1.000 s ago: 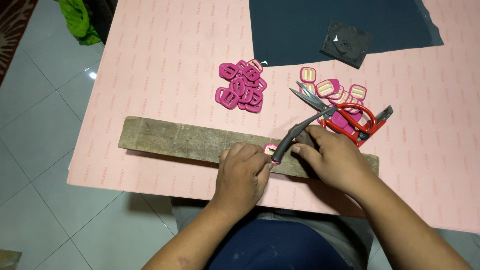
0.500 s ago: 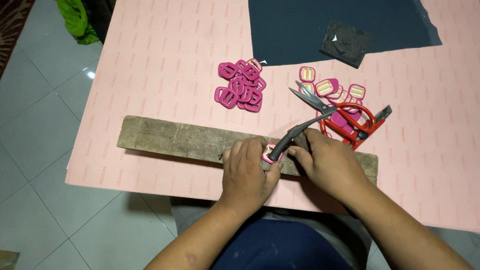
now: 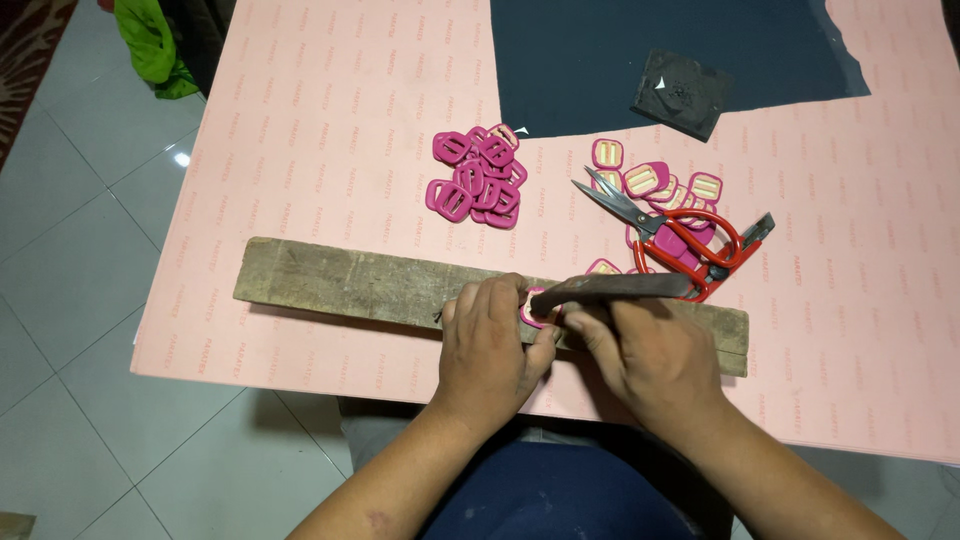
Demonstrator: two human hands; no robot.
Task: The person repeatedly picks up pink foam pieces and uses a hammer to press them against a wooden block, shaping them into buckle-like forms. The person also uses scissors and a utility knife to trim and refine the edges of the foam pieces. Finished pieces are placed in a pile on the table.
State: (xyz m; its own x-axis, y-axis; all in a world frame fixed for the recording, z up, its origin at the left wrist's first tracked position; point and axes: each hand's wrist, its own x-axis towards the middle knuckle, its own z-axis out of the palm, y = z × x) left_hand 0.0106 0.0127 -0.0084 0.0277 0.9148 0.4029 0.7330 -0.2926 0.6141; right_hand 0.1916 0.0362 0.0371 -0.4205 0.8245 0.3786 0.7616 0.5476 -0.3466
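Observation:
A long weathered wooden block [image 3: 350,283] lies across a pink sheet [image 3: 330,120]. My left hand [image 3: 492,345] pins a small magenta buckle piece [image 3: 533,308] on the block's top. My right hand [image 3: 650,365] grips a dark metal tool [image 3: 620,288] that lies nearly flat, its tip at the buckle. A pile of magenta buckle pieces [image 3: 478,178] sits beyond the block. Another group of magenta and cream pieces [image 3: 650,185] lies to the right, with red-handled scissors [image 3: 670,232] resting on it.
A dark grey sheet [image 3: 640,55] covers the far part of the pink sheet, with a small dark square piece [image 3: 682,93] on it. Grey floor tiles [image 3: 70,250] lie to the left. Something bright green [image 3: 145,45] sits at the top left.
The dark tool has dropped from a raised slant to nearly flat on the block. My left hand has shifted right, onto the buckle piece.

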